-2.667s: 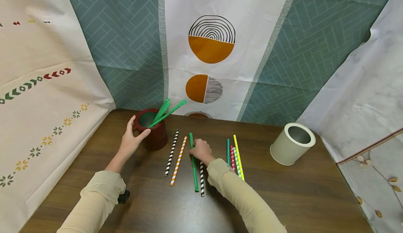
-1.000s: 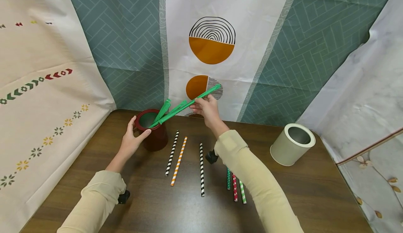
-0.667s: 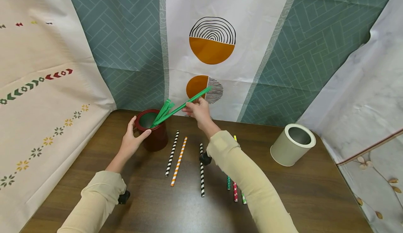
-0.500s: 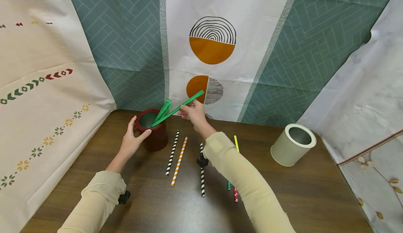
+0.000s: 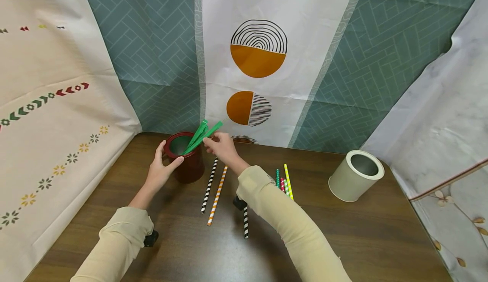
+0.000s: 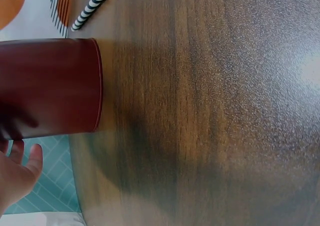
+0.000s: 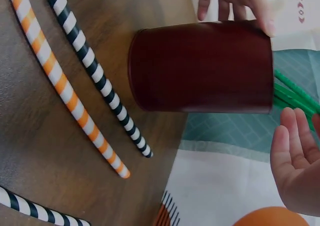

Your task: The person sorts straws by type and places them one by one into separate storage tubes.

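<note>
My left hand holds a dark red cylindrical canister by its rim, thumb in front and fingers at the far left side. The canister stands upright on the table. My right hand pinches a green wrapped straw, whose lower end is inside the canister's mouth. Other green wrapped straws lean in the same canister. In the right wrist view, the right hand is beside the canister, its fingertips near the green straws. The straws' lower ends are hidden.
Black-striped and orange-striped paper straws lie right of the canister. Another black-striped straw is partly under the right arm. Teal, pink, light green and yellow straws lie further right. A cream canister stands at the right.
My right hand picked up the green wrapped straw from the table, raised it to the canister and lowered it leftward into the mouth. My left hand stayed on the rim.
</note>
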A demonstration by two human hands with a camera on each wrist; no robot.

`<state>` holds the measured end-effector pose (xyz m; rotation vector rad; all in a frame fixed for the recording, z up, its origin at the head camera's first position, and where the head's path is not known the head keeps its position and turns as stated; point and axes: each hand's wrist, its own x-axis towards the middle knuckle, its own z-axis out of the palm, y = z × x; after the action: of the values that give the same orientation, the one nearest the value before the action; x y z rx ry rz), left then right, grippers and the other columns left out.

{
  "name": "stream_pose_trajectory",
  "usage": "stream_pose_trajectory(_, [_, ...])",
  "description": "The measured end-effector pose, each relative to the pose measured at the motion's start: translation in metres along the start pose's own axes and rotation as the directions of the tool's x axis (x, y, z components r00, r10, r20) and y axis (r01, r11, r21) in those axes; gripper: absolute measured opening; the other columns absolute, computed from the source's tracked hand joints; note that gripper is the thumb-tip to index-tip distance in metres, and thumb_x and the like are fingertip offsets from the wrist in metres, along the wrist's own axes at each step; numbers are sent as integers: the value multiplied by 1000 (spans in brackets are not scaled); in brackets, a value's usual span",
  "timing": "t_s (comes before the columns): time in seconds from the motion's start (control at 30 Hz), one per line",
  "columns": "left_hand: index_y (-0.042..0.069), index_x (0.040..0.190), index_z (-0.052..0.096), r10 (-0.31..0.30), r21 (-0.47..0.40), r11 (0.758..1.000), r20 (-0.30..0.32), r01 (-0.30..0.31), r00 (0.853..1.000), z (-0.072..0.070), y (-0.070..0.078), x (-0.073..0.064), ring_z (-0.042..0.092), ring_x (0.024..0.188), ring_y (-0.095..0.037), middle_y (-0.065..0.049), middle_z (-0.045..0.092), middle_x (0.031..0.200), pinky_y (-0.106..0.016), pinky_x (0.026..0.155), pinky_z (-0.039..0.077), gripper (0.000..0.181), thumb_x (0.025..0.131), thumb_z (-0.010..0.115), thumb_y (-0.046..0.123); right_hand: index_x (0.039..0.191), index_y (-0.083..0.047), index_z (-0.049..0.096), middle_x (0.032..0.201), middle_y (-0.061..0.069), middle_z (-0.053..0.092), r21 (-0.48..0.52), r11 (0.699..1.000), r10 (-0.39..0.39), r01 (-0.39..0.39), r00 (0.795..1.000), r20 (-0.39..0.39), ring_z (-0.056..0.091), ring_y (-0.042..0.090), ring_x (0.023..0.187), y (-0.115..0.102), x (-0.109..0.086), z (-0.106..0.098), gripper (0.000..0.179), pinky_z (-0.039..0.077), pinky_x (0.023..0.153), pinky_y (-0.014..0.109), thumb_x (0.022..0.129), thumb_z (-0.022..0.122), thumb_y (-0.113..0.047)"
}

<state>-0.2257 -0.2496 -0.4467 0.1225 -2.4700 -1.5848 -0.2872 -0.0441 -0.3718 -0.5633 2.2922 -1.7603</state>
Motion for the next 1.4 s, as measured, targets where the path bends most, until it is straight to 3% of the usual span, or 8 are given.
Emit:
stream_pose_trajectory(0.13, [27, 142, 3, 1, -10, 1000, 1, -1, 1000, 0, 2, -1, 32, 126, -34, -15, 25, 143, -55, 96, 31, 84, 82, 60, 37, 103, -1, 63, 91, 16, 64, -36, 998, 51, -50, 998, 45, 62, 20, 69, 5, -2, 1, 30, 50, 62, 26, 90, 50, -26])
stream_pose_trajectory(0.4, [28, 142, 3, -10, -9, 1000, 5, 10, 1000, -1, 3, -2, 30, 127, -34, -14, 24, 143, -56, 97, 29, 84, 81, 60, 38, 103, -6, 61, 88, 14, 63, -32, 994, 110, -108, 991, 73, 62, 32, 78, 29, -11, -12, 28, 48, 59, 23, 90, 50, -27])
stream_pose_trajectory(0.53, [23, 143, 3, -7, -23, 1000, 11, 7, 1000, -1, 17, -7, 29, 127, -37, -17, 24, 143, -57, 97, 28, 84, 82, 60, 34, 105, -4, 59, 93, 20, 63, -7, 994, 113, -112, 991, 73, 60, 35, 81, 38, -24, -28, 27, 48, 60, 23, 89, 51, -26])
stream_pose_trajectory(0.83, [25, 143, 2, -8, -20, 1000, 12, 8, 1000, 0, 0, 1, 29, 128, -36, -15, 22, 144, -56, 96, 30, 84, 82, 60, 35, 108, 2, 56, 97, 22, 61, 3, 990, 144, -144, 989, 28, 59, 33, 85, 39, -62, -72, 29, 48, 66, 24, 90, 50, -20])
stream_pose_trajectory(0.93, [26, 143, 1, -6, -19, 1000, 18, 7, 1000, -1, 1, 0, 28, 128, -37, -16, 21, 144, -56, 96, 30, 84, 83, 59, 36, 110, 5, 54, 100, 25, 60, -30, 987, 157, -156, 987, 26, 56, 36, 90, 40, -74, -87, 30, 46, 67, 23, 91, 48, -18])
stream_pose_trajectory(1.13, [28, 142, -1, -8, 6, 1000, 18, 8, 1000, -1, 3, -1, 29, 128, -35, -14, 21, 144, -55, 96, 30, 84, 82, 58, 41, 107, -2, 58, 100, 19, 61, -179, 977, 123, -114, 991, 43, 58, 24, 86, 65, -87, -122, 30, 48, 73, 29, 90, 49, -25])
stream_pose_trajectory(1.3, [26, 143, -1, -1, 19, 1000, 22, 1, 1000, -2, 3, -1, 30, 127, -36, -14, 21, 144, -56, 96, 30, 85, 82, 57, 42, 109, -4, 58, 104, 16, 60, -312, 949, 47, -40, 999, 16, 57, 26, 91, 68, -100, -154, 32, 47, 77, 38, 89, 51, -29])
stream_pose_trajectory(1.4, [26, 143, -1, 2, 28, 1000, 25, -3, 1000, -1, 2, 0, 30, 126, -36, -14, 22, 144, -57, 96, 29, 86, 82, 57, 43, 110, -6, 57, 107, 13, 60, -381, 923, 36, -48, 999, -39, 56, 25, 94, 64, -110, -173, 35, 47, 77, 38, 89, 51, -33])
